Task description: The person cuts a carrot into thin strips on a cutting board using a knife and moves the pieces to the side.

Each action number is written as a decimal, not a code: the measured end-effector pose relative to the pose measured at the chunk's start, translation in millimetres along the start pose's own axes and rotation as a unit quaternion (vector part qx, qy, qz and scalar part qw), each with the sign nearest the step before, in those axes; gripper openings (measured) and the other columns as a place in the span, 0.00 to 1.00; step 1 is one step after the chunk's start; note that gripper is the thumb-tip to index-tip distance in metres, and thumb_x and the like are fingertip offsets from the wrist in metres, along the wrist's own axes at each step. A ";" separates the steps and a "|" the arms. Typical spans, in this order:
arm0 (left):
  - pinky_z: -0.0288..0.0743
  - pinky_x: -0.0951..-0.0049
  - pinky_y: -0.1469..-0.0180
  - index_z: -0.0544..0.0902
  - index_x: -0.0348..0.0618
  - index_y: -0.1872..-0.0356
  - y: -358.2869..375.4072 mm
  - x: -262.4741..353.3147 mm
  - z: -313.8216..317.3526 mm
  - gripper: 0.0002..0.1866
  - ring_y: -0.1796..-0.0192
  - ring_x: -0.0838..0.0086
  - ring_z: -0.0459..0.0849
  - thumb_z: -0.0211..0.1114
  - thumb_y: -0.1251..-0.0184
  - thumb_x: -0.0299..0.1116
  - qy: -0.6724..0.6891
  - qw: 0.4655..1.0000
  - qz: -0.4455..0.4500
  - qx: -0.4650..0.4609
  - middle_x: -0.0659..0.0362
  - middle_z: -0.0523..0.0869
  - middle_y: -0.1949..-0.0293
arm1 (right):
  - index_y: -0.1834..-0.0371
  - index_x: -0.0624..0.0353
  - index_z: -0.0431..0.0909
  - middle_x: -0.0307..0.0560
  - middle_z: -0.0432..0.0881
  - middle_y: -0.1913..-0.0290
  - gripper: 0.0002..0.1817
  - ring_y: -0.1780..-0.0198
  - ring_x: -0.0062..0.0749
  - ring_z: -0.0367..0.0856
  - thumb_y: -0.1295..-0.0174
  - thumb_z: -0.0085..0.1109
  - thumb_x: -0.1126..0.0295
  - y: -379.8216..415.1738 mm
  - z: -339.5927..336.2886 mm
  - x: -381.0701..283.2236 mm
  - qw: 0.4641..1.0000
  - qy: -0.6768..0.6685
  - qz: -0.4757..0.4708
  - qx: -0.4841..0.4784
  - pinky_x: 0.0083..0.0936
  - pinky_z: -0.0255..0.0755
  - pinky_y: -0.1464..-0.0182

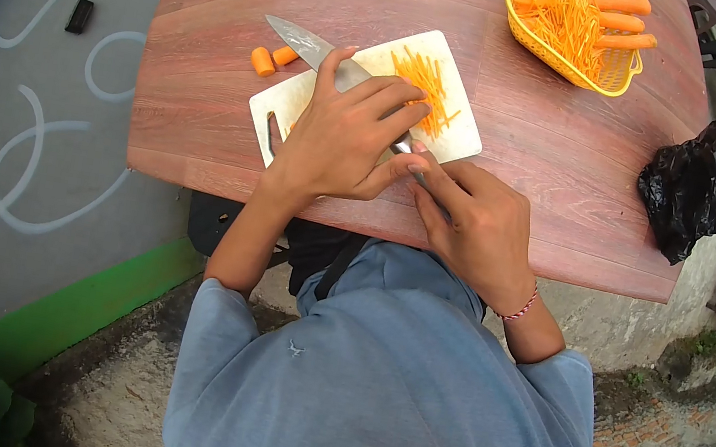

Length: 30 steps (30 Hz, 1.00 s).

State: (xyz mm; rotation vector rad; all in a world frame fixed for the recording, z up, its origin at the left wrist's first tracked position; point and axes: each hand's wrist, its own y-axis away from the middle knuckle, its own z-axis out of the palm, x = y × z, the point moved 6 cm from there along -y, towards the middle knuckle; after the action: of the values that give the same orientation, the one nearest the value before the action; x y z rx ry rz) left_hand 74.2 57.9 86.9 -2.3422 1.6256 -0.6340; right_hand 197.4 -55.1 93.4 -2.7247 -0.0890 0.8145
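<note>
A large knife [304, 41] lies slantwise over a white cutting board [465, 143], its blade tip past the board's upper left edge. My right hand [482, 228] is closed around the knife's handle, near the table's front edge. Over the blade and board, my left hand [354, 126] is spread with its fingers apart; whether anything lies beneath its palm is hidden. Thin carrot strips [434, 87] lie in a heap on the board, right beside my left fingertips. Two short carrot pieces [262, 61] rest on the table left of the blade.
A yellow basket [615, 83] with shredded carrot and several whole carrots [620, 22] stands at the table's back right. A black plastic bag [699, 187] hangs at the right edge of the wooden table [199, 107]. A small black object [80, 15] lies on the grey floor.
</note>
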 end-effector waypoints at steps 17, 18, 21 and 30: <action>0.67 0.58 0.35 0.88 0.43 0.59 79.5 -35.5 -15.4 0.12 0.42 0.60 0.80 0.81 0.39 0.33 0.056 0.971 -0.230 -0.039 0.59 0.85 0.55 | 0.33 0.60 0.86 0.58 0.88 0.66 0.22 0.68 0.51 0.88 0.29 0.72 0.68 3.4 18.9 20.7 0.978 -0.200 0.059 -0.032 0.41 0.79 0.64; 0.66 0.57 0.35 0.88 0.44 0.59 79.3 -35.2 -14.7 0.11 0.42 0.60 0.79 0.81 0.38 0.33 0.056 0.971 -0.229 -0.043 0.59 0.85 0.54 | 0.33 0.60 0.86 0.59 0.88 0.66 0.22 0.68 0.51 0.88 0.29 0.72 0.68 3.4 21.1 20.4 0.977 -0.201 0.063 -0.040 0.41 0.80 0.64; 0.64 0.55 0.34 0.86 0.44 0.58 77.3 -33.2 -14.5 0.10 0.42 0.60 0.79 0.79 0.35 0.33 0.045 0.972 -0.224 -0.048 0.59 0.84 0.53 | 0.33 0.61 0.86 0.59 0.88 0.65 0.23 0.68 0.51 0.87 0.29 0.72 0.68 3.4 25.4 18.7 0.976 -0.204 0.067 -0.048 0.41 0.80 0.63; 0.64 0.51 0.37 0.83 0.44 0.55 65.6 -34.2 -3.5 0.07 0.46 0.61 0.80 0.69 0.25 0.35 -0.079 0.971 -0.228 0.001 0.58 0.84 0.56 | 0.34 0.64 0.86 0.61 0.89 0.64 0.22 0.67 0.51 0.88 0.29 0.72 0.68 3.1 22.4 17.5 0.970 -0.206 0.108 -0.066 0.39 0.80 0.61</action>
State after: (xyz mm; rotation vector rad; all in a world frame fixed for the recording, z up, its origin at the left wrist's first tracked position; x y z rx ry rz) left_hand 7.8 66.1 55.2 -2.7056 1.0228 -0.5075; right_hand 199.8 -49.7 65.4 -2.6722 0.0691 1.4782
